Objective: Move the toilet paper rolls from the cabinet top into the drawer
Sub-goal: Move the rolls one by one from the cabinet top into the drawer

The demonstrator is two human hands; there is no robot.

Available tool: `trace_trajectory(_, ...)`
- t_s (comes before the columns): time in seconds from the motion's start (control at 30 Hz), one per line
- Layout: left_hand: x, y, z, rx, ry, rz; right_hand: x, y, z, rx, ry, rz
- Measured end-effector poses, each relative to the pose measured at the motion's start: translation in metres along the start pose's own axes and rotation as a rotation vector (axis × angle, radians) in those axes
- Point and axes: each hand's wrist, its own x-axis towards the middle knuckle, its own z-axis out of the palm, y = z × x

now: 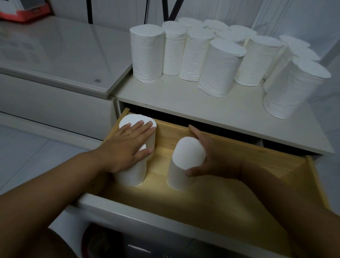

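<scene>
Wooden drawer pulled open, left hand flat on a roll at 9 o'clock, right hand grasping a second roll, more rolls on white cabinet top at 12.

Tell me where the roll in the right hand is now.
Head view: the roll stands upright mid-drawer, gripped by the right hand, right of the left hand's roll.

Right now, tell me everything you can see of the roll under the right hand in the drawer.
The roll under the right hand is a plain white, coreless-looking cylinder of soft, slightly crinkled paper, with a flat solid top. It stands upright on the wooden floor of the open drawer, in its left half, apart from the other roll further left. The right hand wraps its upper part from the right side, thumb on the near side and fingers behind. Nothing else touches it.
</scene>
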Motion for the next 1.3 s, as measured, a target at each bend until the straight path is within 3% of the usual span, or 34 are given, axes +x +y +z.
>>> trace_trajectory(0.2,-0.002,-0.008,-0.005,-0.037,-0.006,-0.030,0.008,-0.019,-0.020,-0.081,-0.217,-0.151)
trace_trajectory(0.47,-0.003,-0.009,-0.005,-0.044,-0.013,-0.034,-0.011,-0.033,0.022,-0.052,-0.051,-0.055)
trace_trajectory(0.53,-0.003,-0.009,-0.005,-0.037,-0.015,-0.036,-0.010,-0.034,0.028,0.016,-0.061,-0.013)
trace_trajectory(0.73,-0.003,-0.009,-0.006,-0.050,-0.015,-0.040,-0.011,-0.032,0.027,0.360,-0.292,0.381)
trace_trajectory(0.97,-0.007,-0.012,-0.007,-0.071,-0.017,-0.042,-0.005,-0.046,0.048,0.640,-0.421,0.546)
trace_trajectory(1.1,-0.009,-0.016,-0.005,-0.078,-0.016,-0.042,-0.002,-0.059,0.067,0.920,-0.447,0.657)
trace_trajectory(1.3,-0.015,-0.019,-0.005,-0.101,0.008,-0.028,0.005,-0.081,0.092,1.168,-0.540,0.634)
